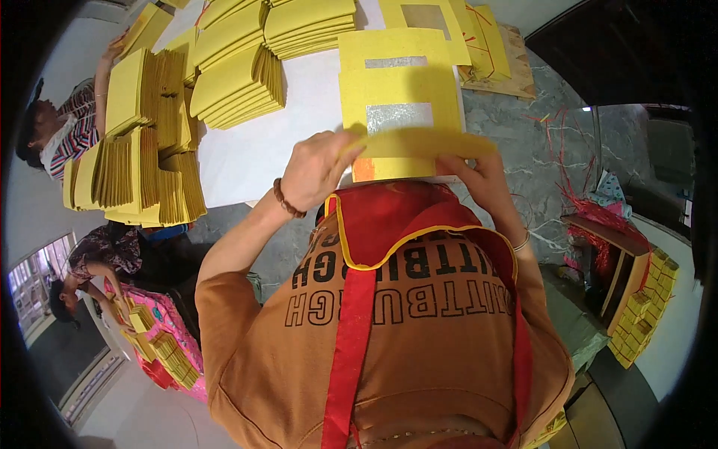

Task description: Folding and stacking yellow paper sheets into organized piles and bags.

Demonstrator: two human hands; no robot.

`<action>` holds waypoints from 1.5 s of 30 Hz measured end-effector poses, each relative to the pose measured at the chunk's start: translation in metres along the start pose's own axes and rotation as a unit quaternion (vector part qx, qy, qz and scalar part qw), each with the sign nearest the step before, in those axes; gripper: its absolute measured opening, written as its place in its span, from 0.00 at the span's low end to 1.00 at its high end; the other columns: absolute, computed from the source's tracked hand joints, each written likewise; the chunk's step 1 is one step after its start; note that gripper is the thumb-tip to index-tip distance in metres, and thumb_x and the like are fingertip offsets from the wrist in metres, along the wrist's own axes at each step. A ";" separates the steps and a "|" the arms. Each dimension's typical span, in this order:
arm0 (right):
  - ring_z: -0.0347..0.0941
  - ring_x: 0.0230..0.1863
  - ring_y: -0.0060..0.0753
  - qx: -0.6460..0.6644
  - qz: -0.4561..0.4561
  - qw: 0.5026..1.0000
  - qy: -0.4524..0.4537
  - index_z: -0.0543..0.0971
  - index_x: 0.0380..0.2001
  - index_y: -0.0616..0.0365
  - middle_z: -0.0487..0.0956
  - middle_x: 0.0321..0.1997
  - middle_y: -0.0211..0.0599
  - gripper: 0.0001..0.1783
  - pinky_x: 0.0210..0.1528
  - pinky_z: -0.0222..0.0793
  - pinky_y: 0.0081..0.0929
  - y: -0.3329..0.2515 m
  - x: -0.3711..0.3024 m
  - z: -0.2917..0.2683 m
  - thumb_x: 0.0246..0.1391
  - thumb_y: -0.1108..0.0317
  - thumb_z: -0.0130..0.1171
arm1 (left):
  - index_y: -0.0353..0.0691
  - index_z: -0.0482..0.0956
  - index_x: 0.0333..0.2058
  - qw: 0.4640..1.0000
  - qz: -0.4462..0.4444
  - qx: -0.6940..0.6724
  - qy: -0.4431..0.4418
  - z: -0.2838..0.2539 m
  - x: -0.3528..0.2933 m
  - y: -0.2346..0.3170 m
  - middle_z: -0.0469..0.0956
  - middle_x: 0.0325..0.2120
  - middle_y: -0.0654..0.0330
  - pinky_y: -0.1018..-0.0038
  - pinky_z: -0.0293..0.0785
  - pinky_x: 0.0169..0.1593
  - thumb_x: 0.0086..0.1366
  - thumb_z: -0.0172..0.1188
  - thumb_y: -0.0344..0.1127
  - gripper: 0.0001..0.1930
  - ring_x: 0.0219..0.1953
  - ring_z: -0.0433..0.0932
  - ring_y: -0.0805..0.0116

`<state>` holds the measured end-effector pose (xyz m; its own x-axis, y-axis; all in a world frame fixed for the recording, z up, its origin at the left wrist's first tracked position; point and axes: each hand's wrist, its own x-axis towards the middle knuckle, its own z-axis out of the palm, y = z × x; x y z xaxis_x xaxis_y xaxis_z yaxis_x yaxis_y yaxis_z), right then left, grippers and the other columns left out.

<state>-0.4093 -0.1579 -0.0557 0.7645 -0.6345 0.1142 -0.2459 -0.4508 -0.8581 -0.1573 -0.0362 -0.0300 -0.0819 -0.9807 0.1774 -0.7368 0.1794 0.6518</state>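
Observation:
At the near edge of the table, my left hand [323, 161] is closed on the left end of a yellow paper sheet [419, 142]. My right hand [481, 176] grips its right end. The sheet is bent up between both hands and smeared by motion; an orange-red patch shows at each side below it. Just beyond lies a stack of yellow paper sheets [351, 97], overlapping in steps, with silvery foil rectangles [400, 116] on them. My fingertips are partly hidden by the paper.
Piles of folded yellow paper [235, 86] cover the white table's [307, 90] far left. A person [71, 127] works there; another person [105, 254] handles small yellow bundles [172, 359] at lower left. Tied yellow sheets [486, 45] lie at far right. Red strings [591, 217] hang beside a wooden box [617, 284].

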 end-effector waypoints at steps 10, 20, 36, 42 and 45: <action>0.74 0.36 0.23 0.087 0.097 0.975 0.182 0.72 0.45 0.61 0.79 0.35 0.41 0.18 0.38 0.68 0.22 -0.018 0.026 0.014 0.49 0.68 0.58 | 0.32 0.73 0.39 0.943 -0.248 -0.217 -0.043 0.010 0.032 -0.029 0.74 0.18 0.58 0.74 0.68 0.25 0.65 0.47 0.42 0.16 0.20 0.71 0.74; 0.74 0.35 0.25 0.096 0.148 0.972 0.155 0.74 0.45 0.59 0.79 0.36 0.41 0.20 0.38 0.68 0.22 0.006 0.039 0.016 0.46 0.67 0.60 | 0.32 0.70 0.42 0.915 -0.301 -0.269 -0.034 0.009 0.038 -0.026 0.73 0.19 0.60 0.78 0.66 0.21 0.65 0.47 0.42 0.17 0.16 0.68 0.77; 0.72 0.23 0.29 0.041 0.143 0.969 0.198 0.77 0.39 0.55 0.78 0.24 0.40 0.16 0.26 0.65 0.25 0.004 0.042 0.020 0.46 0.64 0.61 | 0.33 0.68 0.39 0.900 -0.301 -0.315 0.001 0.011 0.039 -0.025 0.69 0.16 0.65 0.81 0.63 0.17 0.65 0.48 0.40 0.14 0.14 0.65 0.80; 0.70 0.22 0.25 0.077 0.160 0.966 0.190 0.77 0.38 0.58 0.77 0.22 0.38 0.15 0.26 0.64 0.23 0.012 0.046 0.019 0.46 0.64 0.61 | 0.33 0.68 0.38 0.911 -0.301 -0.283 -0.009 0.009 0.040 -0.026 0.69 0.15 0.63 0.80 0.64 0.18 0.65 0.48 0.41 0.15 0.14 0.66 0.79; 0.70 0.23 0.25 0.081 0.166 0.965 0.188 0.77 0.38 0.58 0.77 0.23 0.38 0.15 0.26 0.65 0.23 0.014 0.047 0.019 0.45 0.64 0.60 | 0.32 0.68 0.38 0.915 -0.317 -0.250 -0.011 0.007 0.040 -0.024 0.70 0.15 0.62 0.78 0.64 0.18 0.64 0.50 0.42 0.16 0.14 0.67 0.78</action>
<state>-0.3651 -0.1822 -0.0723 0.3827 -0.9233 -0.0327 -0.3208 -0.0996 -0.9419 -0.1477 -0.0808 -0.0442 0.2376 -0.9002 -0.3649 -0.2414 -0.4186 0.8755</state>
